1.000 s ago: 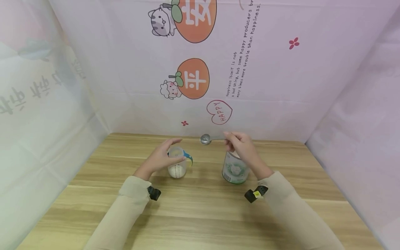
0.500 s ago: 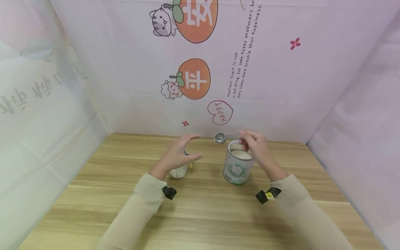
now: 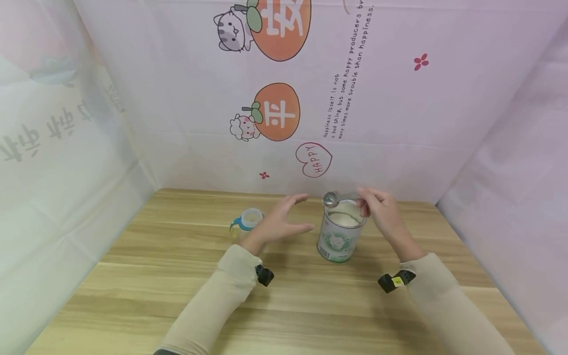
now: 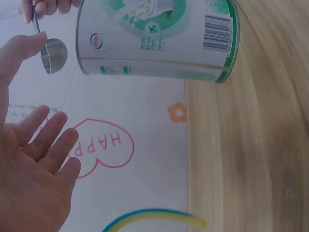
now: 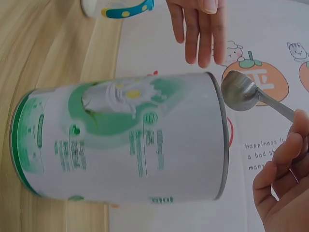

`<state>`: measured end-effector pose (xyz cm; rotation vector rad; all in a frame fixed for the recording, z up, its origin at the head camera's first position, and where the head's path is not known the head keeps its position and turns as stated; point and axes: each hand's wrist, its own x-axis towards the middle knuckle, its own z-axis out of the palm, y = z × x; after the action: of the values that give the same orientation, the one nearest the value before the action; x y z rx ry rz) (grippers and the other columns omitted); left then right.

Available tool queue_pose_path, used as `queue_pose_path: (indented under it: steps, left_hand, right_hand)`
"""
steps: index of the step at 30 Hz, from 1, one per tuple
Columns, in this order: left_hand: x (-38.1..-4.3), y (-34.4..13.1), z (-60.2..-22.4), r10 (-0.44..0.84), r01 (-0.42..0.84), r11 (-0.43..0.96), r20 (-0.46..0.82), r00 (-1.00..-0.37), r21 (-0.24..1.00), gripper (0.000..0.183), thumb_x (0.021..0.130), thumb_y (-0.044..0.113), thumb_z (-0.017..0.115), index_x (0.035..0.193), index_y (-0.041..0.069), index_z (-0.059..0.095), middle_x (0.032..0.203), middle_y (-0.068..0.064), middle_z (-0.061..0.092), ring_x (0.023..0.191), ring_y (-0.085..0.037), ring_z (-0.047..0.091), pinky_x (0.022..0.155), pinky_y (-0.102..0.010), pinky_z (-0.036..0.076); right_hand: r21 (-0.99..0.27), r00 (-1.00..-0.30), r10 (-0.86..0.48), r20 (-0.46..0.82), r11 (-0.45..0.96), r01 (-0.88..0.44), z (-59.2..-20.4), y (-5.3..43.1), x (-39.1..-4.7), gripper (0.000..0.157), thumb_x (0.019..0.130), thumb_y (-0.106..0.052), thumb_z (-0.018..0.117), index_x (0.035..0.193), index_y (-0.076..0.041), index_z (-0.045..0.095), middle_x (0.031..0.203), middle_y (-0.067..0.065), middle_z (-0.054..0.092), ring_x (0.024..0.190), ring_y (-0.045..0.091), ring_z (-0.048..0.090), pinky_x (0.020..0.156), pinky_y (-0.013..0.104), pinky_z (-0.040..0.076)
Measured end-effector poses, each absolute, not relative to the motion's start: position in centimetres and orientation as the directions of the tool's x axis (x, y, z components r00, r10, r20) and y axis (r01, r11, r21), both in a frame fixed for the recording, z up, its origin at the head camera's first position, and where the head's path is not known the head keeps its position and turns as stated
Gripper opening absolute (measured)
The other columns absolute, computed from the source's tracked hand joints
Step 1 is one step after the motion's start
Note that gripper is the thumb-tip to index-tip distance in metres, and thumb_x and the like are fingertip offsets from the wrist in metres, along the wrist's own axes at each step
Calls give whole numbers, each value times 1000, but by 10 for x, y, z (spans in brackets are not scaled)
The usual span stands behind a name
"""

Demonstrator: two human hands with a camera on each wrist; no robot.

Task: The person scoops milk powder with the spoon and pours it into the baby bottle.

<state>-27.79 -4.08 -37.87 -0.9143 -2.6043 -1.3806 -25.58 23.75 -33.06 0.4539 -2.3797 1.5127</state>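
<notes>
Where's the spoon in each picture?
Head: the spoon, just right of the middle, by the top of the can.
Left wrist: the spoon, top left, left of the can.
Right wrist: the spoon, right half, beside the can's rim.
Landmark: the can, in all three, turned sideways in both wrist pictures.

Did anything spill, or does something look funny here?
I see no spill: the can and handled cup stand upright. The funny bit is the wall covering: its writing runs sideways, upward instead of across.
</notes>
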Motion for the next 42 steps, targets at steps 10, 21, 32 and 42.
queue_pose_path:
  steps: [10,21,32,42]
  left_hand:
    - [-281,-8,-391,473,431,384,227,-851,816,99,77,53,84,156,20,33,155,3,38,140,-17,37,112,-46,34]
    - [-289,29,-414,474,427,320,247,-845,846,107,75,51,86,158,35,21,155,8,35,142,-17,35,112,-50,33]
    - [-288,46,-412,446,409,250,270,-853,878,115,75,39,90,161,30,12,150,4,41,133,-13,45,108,-41,38]
    - [-291,55,-418,417,381,202,273,-867,902,107,74,36,91,157,27,22,147,4,44,132,-17,47,106,-37,40]
  right_hand:
    - [-778,-901,-102,422,469,-418,-333,251,-251,50,107,-32,48,79,6,63,69,10,59,66,19,55,62,26,49]
    - [-715,-887,-103,450,554,-426,-342,257,-251,45,107,-28,50,78,4,64,69,11,63,64,18,57,58,23,49]
    - [-533,-854,-183,488,712,-457,-349,263,-254,41,107,-33,48,78,-10,64,65,2,58,54,18,46,49,30,38]
    - [-259,-750,-356,558,784,-564,-354,259,-260,36,104,-22,55,69,-17,48,53,-9,34,45,8,31,44,26,30]
